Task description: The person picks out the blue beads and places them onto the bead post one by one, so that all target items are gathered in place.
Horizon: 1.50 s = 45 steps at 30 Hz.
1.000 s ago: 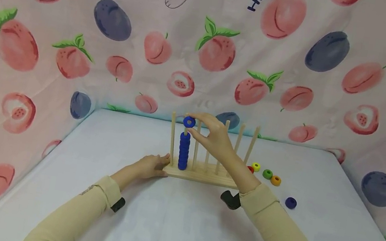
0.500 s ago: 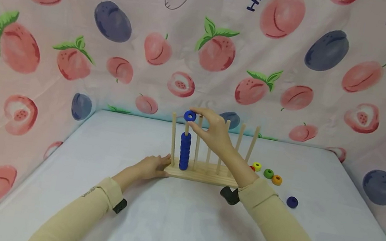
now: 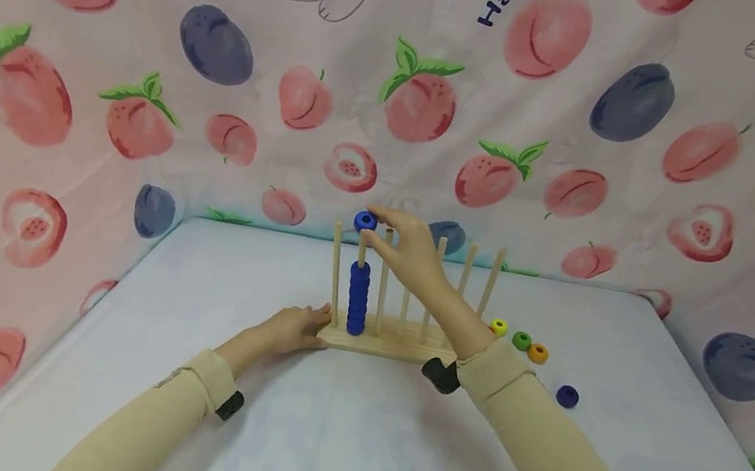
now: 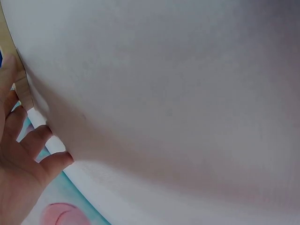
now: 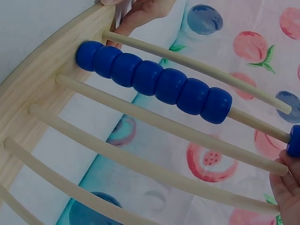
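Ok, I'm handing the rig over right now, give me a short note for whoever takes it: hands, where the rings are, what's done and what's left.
Right hand pinches a blue ring at the tip of the second peg from the left.
Left hand rests against the left end of the wooden rack, steadying it.
Done: a stack of blue rings already sits on that peg, seven by the right wrist view.
Left: the held ring is not yet down on the stack. Loose on the table to the right of the rack lie a yellow ring, a green ring, an orange ring and a dark blue ring. The other pegs are bare.
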Each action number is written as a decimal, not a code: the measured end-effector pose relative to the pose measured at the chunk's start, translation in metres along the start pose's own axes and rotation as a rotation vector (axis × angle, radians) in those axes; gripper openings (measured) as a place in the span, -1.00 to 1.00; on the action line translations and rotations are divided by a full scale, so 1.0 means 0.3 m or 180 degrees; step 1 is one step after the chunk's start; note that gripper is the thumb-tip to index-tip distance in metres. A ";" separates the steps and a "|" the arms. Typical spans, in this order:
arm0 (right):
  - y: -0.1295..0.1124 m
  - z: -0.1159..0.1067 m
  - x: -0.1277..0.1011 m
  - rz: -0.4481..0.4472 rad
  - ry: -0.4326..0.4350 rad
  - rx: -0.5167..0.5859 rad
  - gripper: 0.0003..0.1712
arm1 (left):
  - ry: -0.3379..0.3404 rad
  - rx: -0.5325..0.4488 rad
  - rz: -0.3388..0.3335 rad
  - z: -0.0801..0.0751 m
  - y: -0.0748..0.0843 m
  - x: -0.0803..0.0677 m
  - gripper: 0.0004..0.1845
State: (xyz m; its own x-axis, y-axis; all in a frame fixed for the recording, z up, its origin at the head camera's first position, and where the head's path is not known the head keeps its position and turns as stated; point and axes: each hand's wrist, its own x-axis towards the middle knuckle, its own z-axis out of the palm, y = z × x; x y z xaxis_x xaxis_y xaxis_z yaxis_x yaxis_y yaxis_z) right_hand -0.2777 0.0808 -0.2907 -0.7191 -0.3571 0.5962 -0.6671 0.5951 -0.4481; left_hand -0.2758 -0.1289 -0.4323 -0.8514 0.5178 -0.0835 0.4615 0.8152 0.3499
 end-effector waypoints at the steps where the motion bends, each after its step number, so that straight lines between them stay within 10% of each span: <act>1: -0.002 0.002 0.000 0.0021 -0.0022 -0.0009 -0.53 | -0.0003 0.0008 -0.0010 0.002 -0.001 -0.003 -0.41; 45: -0.014 -0.028 -0.027 -0.0019 0.0018 -0.0004 -0.61 | -0.0054 0.0049 0.0047 0.004 -0.003 0.005 -0.39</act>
State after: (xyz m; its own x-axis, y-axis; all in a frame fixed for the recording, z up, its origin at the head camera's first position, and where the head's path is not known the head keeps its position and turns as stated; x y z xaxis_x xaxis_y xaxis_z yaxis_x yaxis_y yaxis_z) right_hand -0.2675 0.0872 -0.2880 -0.7139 -0.3567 0.6025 -0.6711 0.5940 -0.4436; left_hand -0.2771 -0.1287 -0.4340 -0.8402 0.5339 -0.0943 0.4777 0.8113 0.3370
